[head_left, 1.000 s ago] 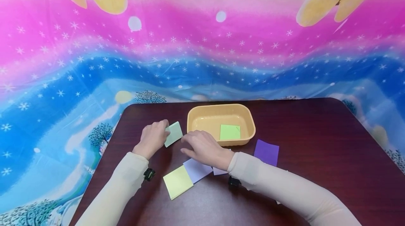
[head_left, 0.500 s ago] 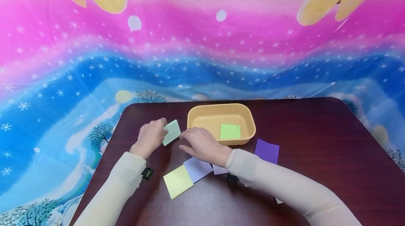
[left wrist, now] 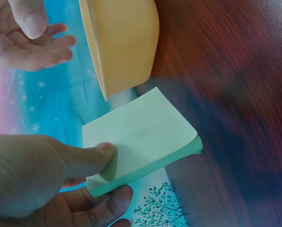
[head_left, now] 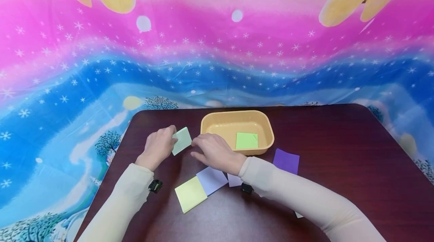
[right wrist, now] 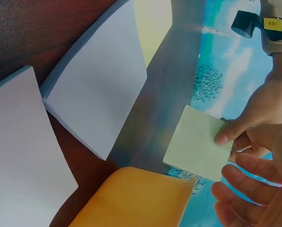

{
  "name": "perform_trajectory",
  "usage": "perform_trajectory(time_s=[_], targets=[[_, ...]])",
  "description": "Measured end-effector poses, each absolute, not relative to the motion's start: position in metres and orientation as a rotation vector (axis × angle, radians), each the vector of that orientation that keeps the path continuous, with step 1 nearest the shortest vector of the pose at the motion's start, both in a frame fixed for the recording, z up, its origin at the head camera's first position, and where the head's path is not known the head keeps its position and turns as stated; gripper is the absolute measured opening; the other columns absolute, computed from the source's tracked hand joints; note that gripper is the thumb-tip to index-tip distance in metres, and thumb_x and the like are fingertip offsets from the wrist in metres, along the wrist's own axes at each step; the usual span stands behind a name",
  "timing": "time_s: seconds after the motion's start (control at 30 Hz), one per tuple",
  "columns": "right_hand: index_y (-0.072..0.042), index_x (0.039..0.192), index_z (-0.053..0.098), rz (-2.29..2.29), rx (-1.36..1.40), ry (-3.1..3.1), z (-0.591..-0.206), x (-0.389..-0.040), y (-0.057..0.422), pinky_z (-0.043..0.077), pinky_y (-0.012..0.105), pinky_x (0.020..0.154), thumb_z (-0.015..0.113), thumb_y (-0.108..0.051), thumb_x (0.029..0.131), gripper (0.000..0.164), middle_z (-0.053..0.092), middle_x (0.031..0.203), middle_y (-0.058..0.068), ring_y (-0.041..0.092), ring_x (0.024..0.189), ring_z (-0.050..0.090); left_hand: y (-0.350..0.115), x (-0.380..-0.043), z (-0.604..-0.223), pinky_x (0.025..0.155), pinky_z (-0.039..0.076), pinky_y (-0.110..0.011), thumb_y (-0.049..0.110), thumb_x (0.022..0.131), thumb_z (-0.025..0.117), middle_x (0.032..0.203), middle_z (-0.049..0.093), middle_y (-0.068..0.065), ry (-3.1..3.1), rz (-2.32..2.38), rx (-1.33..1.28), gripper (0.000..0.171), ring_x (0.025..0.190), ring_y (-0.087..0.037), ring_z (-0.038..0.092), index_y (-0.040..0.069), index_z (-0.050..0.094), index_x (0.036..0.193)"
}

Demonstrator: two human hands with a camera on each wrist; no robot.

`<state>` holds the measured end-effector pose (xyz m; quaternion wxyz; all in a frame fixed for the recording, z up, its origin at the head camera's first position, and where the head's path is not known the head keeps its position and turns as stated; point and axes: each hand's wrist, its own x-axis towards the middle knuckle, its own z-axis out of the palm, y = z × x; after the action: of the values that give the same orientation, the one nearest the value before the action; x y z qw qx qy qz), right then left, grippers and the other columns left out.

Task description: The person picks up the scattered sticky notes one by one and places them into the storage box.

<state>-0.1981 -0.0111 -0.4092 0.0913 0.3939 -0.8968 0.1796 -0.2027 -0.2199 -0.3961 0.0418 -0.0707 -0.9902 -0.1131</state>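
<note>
My left hand pinches a pale green sticky note pad near one edge. In the left wrist view the thumb lies on top of the pad, with fingers beneath it. My right hand hovers at the front left of the yellow plastic tub, its fingers loosely bent and holding nothing. The left wrist view shows that hand apart from the pad. A bright green sticky note pad lies inside the tub.
On the dark wooden table lie a pale yellow pad, a lavender pad and another lavender pad partly under the right arm. A purple pad sits right of them. A patterned cloth hangs behind.
My left hand has drifted slightly left with the pale green pad. My right hand has shifted a little left and away from me. The other pads stay put.
</note>
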Motion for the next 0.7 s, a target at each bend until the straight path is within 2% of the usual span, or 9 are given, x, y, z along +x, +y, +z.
perform_trajectory(time_s=[0.3, 0.7], targets=[[-0.013, 0.109, 0.073, 0.506, 1.153, -2.664, -0.405, -0.198, -0.013, 0.055, 0.033, 0.079, 0.072, -0.031, 0.094, 0.023, 0.074, 0.098, -0.001, 0.017, 0.088, 0.069, -0.222, -0.200, -0.390, 0.059, 0.053, -0.041, 0.010, 0.091, 0.073, 0.089, 0.073, -0.015, -3.009, -0.340, -0.216, 0.017, 0.065, -0.024, 0.062, 0.003, 0.065, 0.103], [-0.011, 0.111, 0.073, 0.518, 1.150, -2.678, -0.399, -0.199, -0.013, 0.055, 0.035, 0.082, 0.071, -0.032, 0.095, 0.026, 0.075, 0.102, 0.002, 0.019, 0.092, 0.070, -0.222, -0.200, -0.377, 0.058, 0.051, -0.041, 0.010, 0.092, 0.072, 0.087, 0.072, -0.014, -2.997, -0.341, -0.200, 0.016, 0.065, -0.024, 0.060, 0.003, 0.064, 0.103]])
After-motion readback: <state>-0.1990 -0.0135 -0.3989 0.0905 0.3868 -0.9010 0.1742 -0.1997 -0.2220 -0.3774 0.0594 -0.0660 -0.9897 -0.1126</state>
